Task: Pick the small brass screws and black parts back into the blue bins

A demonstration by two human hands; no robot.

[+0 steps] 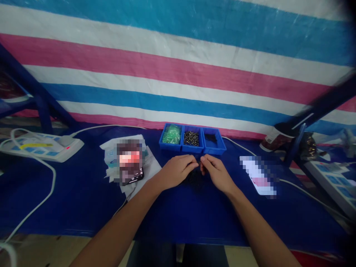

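Both of my hands come together over the blue table (189, 218), just in front of three small blue bins. My left hand (176, 171) is closed in a pinch, its fingertips almost meeting those of my right hand (216, 171). The right fingers are pinched too; whatever either hand holds is too small to make out. Beneath them lies a pile of small black pieces (194, 179), partly hidden by the hands. Green pieces (171, 134) fill the left bin, small shiny metal parts (191, 138) the middle one, and a few black pieces (210, 138) lie in the right bin (214, 151).
At left, a phone (130, 163) rests on white packaging (150, 157), beyond a power strip (65, 148) with white cables. Another lit phone (257, 176) lies at right. A dark cup (274, 138) stands behind it, near a blue metal post. Striped sheeting hangs behind the table.
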